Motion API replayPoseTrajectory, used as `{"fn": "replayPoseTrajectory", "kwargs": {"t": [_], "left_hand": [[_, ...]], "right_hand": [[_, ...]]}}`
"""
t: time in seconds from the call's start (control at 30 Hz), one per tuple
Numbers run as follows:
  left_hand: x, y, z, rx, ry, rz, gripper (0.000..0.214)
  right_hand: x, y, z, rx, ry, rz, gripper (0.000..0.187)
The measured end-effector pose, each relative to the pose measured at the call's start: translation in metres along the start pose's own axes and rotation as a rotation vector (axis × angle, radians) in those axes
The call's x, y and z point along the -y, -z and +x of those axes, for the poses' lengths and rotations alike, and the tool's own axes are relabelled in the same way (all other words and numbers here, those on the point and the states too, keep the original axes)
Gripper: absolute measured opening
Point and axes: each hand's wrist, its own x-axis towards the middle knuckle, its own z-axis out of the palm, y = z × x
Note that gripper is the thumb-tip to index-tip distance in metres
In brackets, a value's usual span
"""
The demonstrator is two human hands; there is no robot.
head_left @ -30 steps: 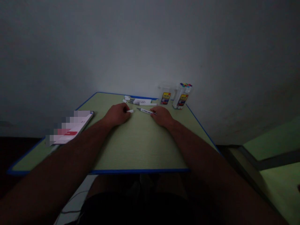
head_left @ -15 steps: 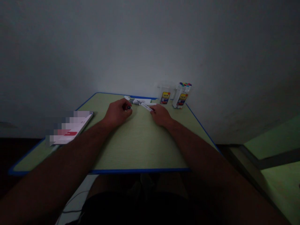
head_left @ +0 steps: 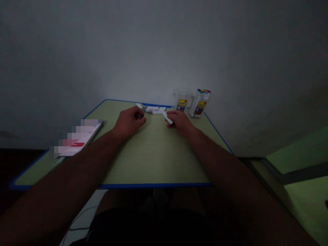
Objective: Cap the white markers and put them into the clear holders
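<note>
My left hand (head_left: 129, 120) is closed in a pinch above the left middle of the table, with a small black cap (head_left: 141, 116) showing at its fingertips. A white marker (head_left: 166, 116) is gripped between the thumb and fingers of my right hand (head_left: 181, 123). It slants, with one dark end near my palm and the other pointing away to the left. Behind both hands several white markers (head_left: 153, 110) lie along the far edge of the table.
A clear plastic case (head_left: 182, 99) stands at the back, beside a second case (head_left: 200, 104) packed with colourful-capped markers. A white and red box (head_left: 85, 136), partly blurred out, lies at the left of the blue-edged table (head_left: 156, 160). The wall (head_left: 143, 61) rises directly behind.
My right hand has lifted slightly and shifted right, turning the marker so its plain white side shows. The left hand has hardly moved.
</note>
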Motion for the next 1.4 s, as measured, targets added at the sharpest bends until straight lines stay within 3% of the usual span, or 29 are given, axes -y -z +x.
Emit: {"fn": "replayPoseTrajectory", "kwargs": {"t": [1.4], "left_hand": [[-0.0021, 0.0007, -0.0014, 0.016, 0.036, -0.024, 0.019]], "right_hand": [[0.001, 0.0002, -0.0033, 0.052, -0.03, 0.038, 0.012]]}}
